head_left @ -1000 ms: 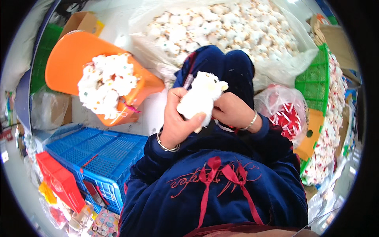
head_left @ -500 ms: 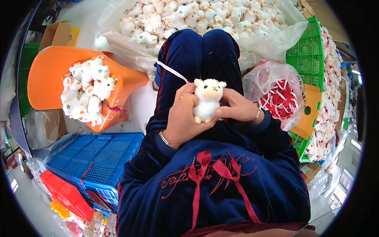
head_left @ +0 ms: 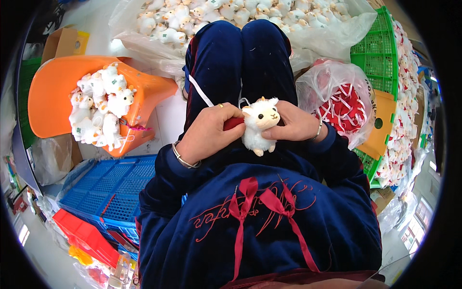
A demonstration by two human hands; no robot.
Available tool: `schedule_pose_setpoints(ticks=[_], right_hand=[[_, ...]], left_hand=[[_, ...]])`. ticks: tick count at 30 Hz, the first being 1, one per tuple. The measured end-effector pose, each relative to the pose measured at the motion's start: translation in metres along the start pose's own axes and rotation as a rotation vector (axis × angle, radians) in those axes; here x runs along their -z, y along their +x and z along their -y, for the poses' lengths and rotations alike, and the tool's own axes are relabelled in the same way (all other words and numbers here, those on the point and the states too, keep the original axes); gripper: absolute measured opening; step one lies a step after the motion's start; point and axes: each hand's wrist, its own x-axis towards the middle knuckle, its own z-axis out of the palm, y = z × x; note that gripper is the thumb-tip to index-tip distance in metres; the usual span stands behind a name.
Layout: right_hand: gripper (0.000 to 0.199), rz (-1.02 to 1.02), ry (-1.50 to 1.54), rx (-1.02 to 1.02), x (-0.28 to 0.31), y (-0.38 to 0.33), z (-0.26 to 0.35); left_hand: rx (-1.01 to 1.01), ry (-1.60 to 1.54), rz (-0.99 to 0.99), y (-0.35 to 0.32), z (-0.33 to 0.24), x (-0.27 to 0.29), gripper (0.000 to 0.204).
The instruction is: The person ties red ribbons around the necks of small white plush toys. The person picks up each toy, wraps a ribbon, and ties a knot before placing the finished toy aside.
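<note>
A small white plush lamb with a cream face is held above my lap, turned partly to the right. My right hand is closed around its right side, thumb across the front. My left hand pinches a small red cloth piece against the lamb's left side. From that hand a white ribbon sticks out toward my knees. A thin pale loop shows by the lamb's head. The fingertips behind the toy are hidden.
At left, an orange chair bears several plush lambs. Nearer is a blue crate beside a red bin. A plastic bag of red pieces with white ribbons stands right, by a green crate. More lambs lie ahead.
The lamb has turned from facing me toward the right. My left hand has shifted left off its body, and the red cloth now shows between its fingers.
</note>
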Motion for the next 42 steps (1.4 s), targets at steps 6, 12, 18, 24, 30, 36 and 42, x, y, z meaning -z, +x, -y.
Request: schedule_pose_setpoints(ticks=[6,12,18,24,30,36,42], right_hand=[[0.047,-0.088,-0.388,-0.011,-0.005,0.003,0.015],[0.056,-0.114,-0.613,0.050,-0.015,0.012,0.008],[0.034,-0.081,-0.162,0.036,-0.001,0.000,0.004],[0.016,-0.272,-0.448,0.063,-0.008,-0.001,-0.015],[0.015,-0.324,-0.727,0.119,-0.009,-0.004,-0.003],[0.010,-0.224,-0.932,0.109,-0.009,-0.009,-0.016],[0.012,-0.204,-0.973,0.150,-0.004,-0.009,-0.014]], left_hand=[[-0.048,-0.060,0.058,-0.002,0.008,-0.005,0.022],[0.075,-0.435,0.145,-0.001,0.010,-0.008,0.038],[0.191,-0.448,0.068,-0.002,0.008,-0.012,0.044],[0.239,-0.424,0.041,-0.002,0.016,-0.016,0.045],[0.309,-0.381,0.033,0.000,0.021,-0.017,0.042],[0.289,-0.415,-0.015,-0.001,0.021,-0.026,0.041],[0.255,-0.377,-0.061,-0.004,0.015,-0.030,0.036]])
